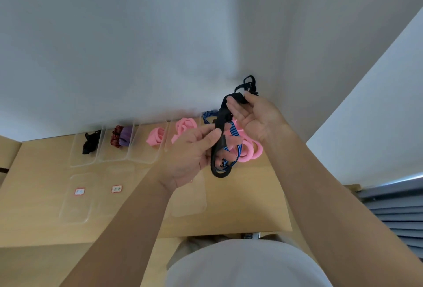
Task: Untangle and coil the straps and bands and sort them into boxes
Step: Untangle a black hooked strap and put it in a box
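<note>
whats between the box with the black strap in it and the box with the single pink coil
In the head view, one clear box sits between them, holding a red-striped band and a purple band.

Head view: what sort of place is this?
Likely an indoor desk set up as a sorting station: a wooden table against a plain white wall, clear plastic boxes holding coiled bands, with the left hand and right hand gripping a black strap.
</note>
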Motion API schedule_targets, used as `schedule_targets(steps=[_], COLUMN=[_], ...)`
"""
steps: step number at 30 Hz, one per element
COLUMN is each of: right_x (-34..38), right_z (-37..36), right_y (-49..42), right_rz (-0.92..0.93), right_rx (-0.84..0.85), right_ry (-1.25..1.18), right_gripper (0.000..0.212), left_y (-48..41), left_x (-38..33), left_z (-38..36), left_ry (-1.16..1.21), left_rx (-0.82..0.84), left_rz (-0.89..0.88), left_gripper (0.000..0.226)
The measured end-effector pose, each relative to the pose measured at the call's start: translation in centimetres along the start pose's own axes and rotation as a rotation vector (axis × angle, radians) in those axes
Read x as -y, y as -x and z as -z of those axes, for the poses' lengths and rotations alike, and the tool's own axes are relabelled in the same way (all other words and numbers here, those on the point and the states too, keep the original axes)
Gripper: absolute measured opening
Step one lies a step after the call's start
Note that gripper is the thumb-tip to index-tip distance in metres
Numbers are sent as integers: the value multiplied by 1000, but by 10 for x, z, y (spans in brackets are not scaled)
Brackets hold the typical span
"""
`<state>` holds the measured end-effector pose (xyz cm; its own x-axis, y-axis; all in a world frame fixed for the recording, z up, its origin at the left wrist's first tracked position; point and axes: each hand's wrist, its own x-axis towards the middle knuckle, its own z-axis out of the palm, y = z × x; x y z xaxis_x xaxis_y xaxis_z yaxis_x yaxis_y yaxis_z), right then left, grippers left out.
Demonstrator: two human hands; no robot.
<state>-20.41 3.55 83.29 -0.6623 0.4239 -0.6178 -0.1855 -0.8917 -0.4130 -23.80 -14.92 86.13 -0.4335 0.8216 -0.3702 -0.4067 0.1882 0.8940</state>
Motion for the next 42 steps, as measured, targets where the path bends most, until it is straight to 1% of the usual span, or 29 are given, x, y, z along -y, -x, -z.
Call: schedule_targets(steps=[3,5,6,8,9,10,12,13,14,16,19,21,24,28,30,32,35,38,42], right_x=[-2,-4,-6,-10,-12,-14,-18,-20,-22,-25,-27,-30,-39,-53,-60,-70,-86,-101,-104], right_z=[2,1,0,-2,-2,-3,-4,-5,-7,-11,-16,-20,-32,-45,-51,-59,-64,-58,-50], right_y=[4,11,16,26,31,38,55,64,71,83,93,100,113,125,129,136,150,162,171], right_rz=[-7,-22,-3,131,245,380,598,642,647,621,565,573,689,846,898,941,1012,1007,974], right_rx=[-8,-16,-34,-84,-95,-76,45,127,203,311,344,357,322,219,168,136,84,4,-131], right_ry=[16,32,56,100,142,237,548,682,769,809,738,762,879,1048,1115,1137,1176,1182,1280], right_gripper=[28,39,39,25,18,21,46,54,57,53,32,24,25,21,19,21,30,32,33], left_y=[3,4,5,7,8,9,13,15,17,23,25,29,36,51,57,64,76,79,83], left_x=[-13,-21,-25,-32,-35,-38,-44,-48,-50,-58,-63,-67,-72,-82,-86,-91,-98,-100,-102], left_z=[-6,-9,-8,-6,-3,-1,3,4,5,7,14,20,25,38,47,54,52,47,37], left_ry=[-14,-41,-63,-98,-124,-161,-221,-226,-210,-163,-190,-186,-170,-256,-227,-177,-96,-16,-39], left_rx=[-43,-59,-56,-19,-3,8,23,38,48,57,39,28,48,76,141,197,202,177,122], left_rz=[-96,-128,-135,-144,-152,-160,-185,-197,-199,-174,-216,-231,-207,-170,-135,-121,-115,-136,-151], left_gripper=[31,32,30,23,26,31,33,31,28,23,18,19,37,21,19,17,16,17,21])
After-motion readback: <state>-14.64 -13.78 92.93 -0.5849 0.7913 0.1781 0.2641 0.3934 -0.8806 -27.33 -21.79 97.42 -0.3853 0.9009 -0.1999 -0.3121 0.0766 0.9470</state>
